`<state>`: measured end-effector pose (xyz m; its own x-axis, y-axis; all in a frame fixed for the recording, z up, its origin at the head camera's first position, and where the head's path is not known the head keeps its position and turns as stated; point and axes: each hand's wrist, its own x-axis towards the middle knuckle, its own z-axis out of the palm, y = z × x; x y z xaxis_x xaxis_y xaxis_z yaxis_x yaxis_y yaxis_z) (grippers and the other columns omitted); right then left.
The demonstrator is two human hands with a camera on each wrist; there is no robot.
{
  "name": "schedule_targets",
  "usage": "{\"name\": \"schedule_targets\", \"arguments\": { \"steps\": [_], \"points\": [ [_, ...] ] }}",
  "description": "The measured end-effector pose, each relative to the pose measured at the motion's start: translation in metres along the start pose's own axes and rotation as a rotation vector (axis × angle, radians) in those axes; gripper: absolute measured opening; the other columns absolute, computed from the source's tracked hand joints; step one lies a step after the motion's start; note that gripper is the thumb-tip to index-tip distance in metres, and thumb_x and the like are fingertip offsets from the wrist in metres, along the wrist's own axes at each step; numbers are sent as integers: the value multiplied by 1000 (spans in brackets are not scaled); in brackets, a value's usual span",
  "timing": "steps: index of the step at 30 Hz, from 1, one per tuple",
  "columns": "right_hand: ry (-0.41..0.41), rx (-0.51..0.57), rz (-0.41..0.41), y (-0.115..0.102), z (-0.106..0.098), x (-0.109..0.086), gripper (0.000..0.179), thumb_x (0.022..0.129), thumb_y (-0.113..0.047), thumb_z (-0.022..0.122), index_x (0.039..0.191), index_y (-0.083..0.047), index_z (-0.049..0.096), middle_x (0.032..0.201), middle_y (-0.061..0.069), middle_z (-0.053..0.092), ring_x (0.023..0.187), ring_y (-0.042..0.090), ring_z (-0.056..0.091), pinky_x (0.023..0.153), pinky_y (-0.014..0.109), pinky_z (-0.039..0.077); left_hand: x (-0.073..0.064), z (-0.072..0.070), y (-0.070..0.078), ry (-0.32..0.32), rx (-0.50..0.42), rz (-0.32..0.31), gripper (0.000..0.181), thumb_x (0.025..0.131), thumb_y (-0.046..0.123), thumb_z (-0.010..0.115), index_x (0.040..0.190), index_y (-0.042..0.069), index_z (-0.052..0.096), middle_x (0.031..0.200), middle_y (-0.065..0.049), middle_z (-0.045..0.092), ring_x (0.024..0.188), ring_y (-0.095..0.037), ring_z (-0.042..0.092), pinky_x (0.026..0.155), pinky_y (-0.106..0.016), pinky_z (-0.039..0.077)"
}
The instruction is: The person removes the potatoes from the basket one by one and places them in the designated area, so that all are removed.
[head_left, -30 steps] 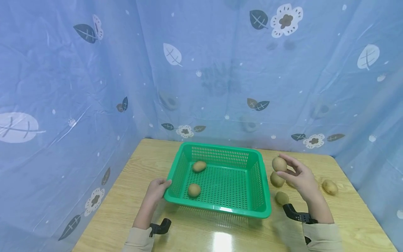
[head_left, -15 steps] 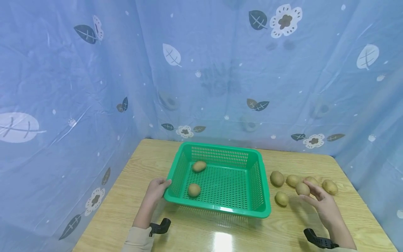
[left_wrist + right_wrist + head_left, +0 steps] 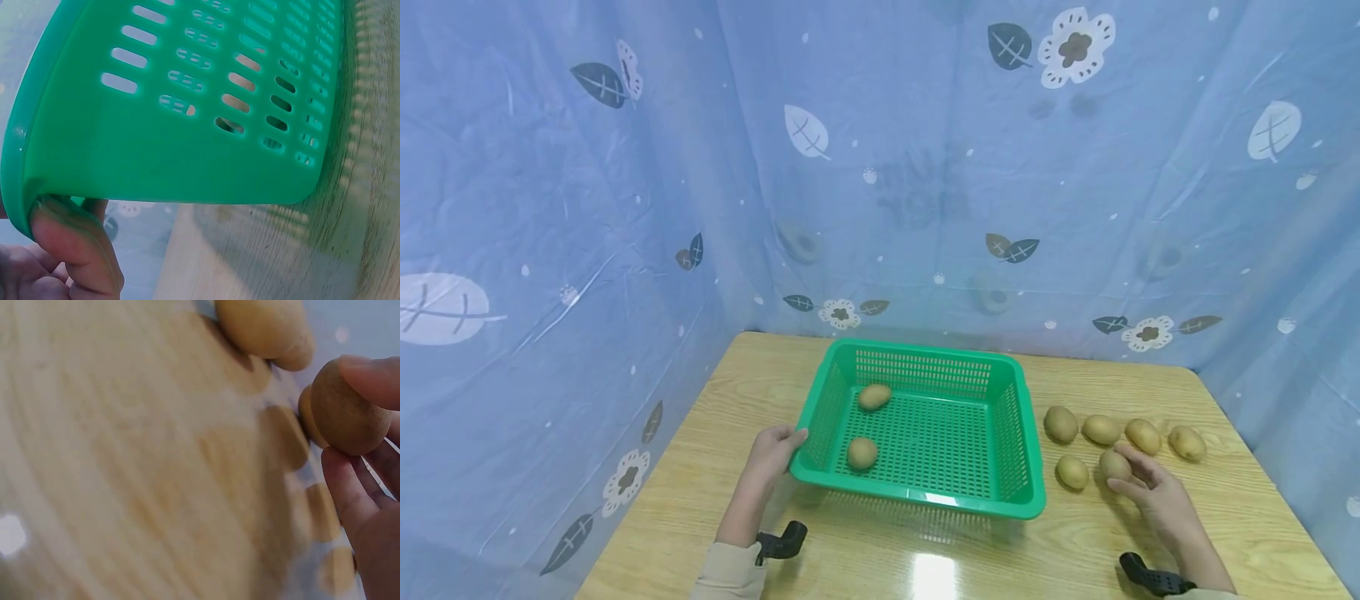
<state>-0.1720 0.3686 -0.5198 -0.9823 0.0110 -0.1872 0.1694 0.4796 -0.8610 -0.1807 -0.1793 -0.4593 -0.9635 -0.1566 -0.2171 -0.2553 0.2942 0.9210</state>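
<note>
In the head view my left hand (image 3: pixel 771 454) grips the front left corner of a green plastic basket (image 3: pixel 917 493), thumb over the rim. The left wrist view shows fingers (image 3: pixel 78 247) curled under that rim, outside the slotted wall (image 3: pixel 156 156). Low over the table at the right, my right hand (image 3: pixel 1161 500) pinches a brown potato (image 3: pixel 1115 468) between thumb and fingers. The right wrist view has the same potato (image 3: pixel 350 412) in the grasp, with its shadow on the wood. A smaller round potato (image 3: pixel 1072 472) lies just left of it.
Behind the right hand, a row of several potatoes (image 3: pixel 1101 430) runs along the wooden table (image 3: pixel 1240 500). Two potatoes sit inside the basket at its left, one oval (image 3: pixel 875 397) and one round (image 3: pixel 862 453). A blue patterned curtain (image 3: pixel 925 208) hangs close behind the table.
My right hand has brought the held potato from beside the basket's right rim, rightward and down, then slightly left toward the front of the row. The left hand and basket have stayed put.
</note>
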Motion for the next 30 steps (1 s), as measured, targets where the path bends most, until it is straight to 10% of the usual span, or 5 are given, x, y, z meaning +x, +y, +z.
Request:
{"name": "schedule_targets", "arguments": {
  "steps": [5, 9, 22, 30],
  "points": [
    [12, -71, -19, 5, 3, 2, 79, 90, -39, 62, 150, -4, 23, 150, 21, 30, 122, 14, 48, 98, 49, 39, 0, 0, -1, 0, 4, 10, 39, 98, 21, 50, 119, -11, 56, 99, -19, 65, 80, -15, 62, 69, -26, 48],
    [36, -125, -52, 8, 4, 2, 77, 89, -38, 65, 147, -3, 29, 137, 5, 45, 94, -26, 33, 85, 21, 44, 1, 1, -1, -3, 1, 14, 39, 98, 20, 49, 119, -11, 56, 100, -19, 66, 81, -16, 62, 70, -27, 49],
    [8, -117, -70, 11, 5, 2, 78, 90, -36, 63, 148, 0, 25, 147, 31, 28, 91, -32, 29, 77, 5, 38, 0, 1, -1, -2, -4, 14, 39, 98, 21, 50, 119, -11, 56, 100, -20, 66, 80, -15, 62, 68, -26, 48],
    [-11, -47, -91, 11, 5, 1, 77, 93, -32, 61, 148, 3, 21, 148, 6, 33, 95, -30, 34, 78, 4, 39, 1, 1, -3, -5, -14, 28, 38, 98, 19, 49, 119, -12, 56, 101, -21, 66, 83, -18, 64, 70, -28, 51]
  ]
}}
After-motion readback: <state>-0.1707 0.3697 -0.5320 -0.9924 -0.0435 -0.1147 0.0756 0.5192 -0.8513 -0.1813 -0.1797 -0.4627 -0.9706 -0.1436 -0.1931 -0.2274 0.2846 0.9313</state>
